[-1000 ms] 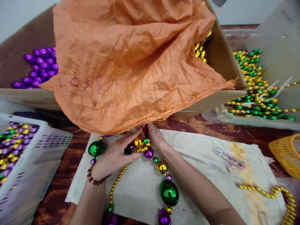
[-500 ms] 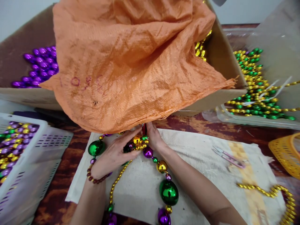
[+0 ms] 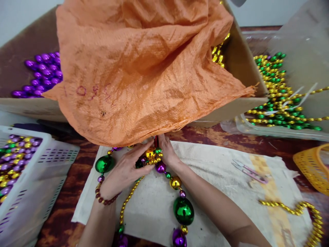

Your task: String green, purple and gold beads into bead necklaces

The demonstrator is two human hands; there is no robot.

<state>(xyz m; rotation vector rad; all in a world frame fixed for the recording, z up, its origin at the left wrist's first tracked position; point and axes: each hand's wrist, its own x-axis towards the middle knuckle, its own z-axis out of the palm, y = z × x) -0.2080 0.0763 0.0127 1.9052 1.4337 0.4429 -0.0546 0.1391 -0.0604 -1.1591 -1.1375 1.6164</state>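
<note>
My left hand (image 3: 125, 169), with a beaded bracelet at the wrist, curls around a cluster of gold, green and purple beads (image 3: 153, 156). At the other side of the cluster is my right hand (image 3: 166, 149), its fingertips partly hidden under the orange sack's edge, beside a small dark red item. What the right fingers hold cannot be made out. A necklace of large beads, with a big green bead (image 3: 183, 211), runs down from the cluster. A thin gold bead string (image 3: 128, 199) hangs down near my left wrist.
An orange sack (image 3: 144, 79) drapes over a cardboard box (image 3: 231, 111) ahead. A white basket (image 3: 56, 154) of beads stands left. Snips (image 3: 250, 171) and gold beads (image 3: 303, 206) lie right, near a yellow basket (image 3: 312, 168). Behind is a clear bin (image 3: 282, 132).
Both hands stay around the bead cluster with almost no movement. The whole view has shifted slightly, so most things appear a little further left.
</note>
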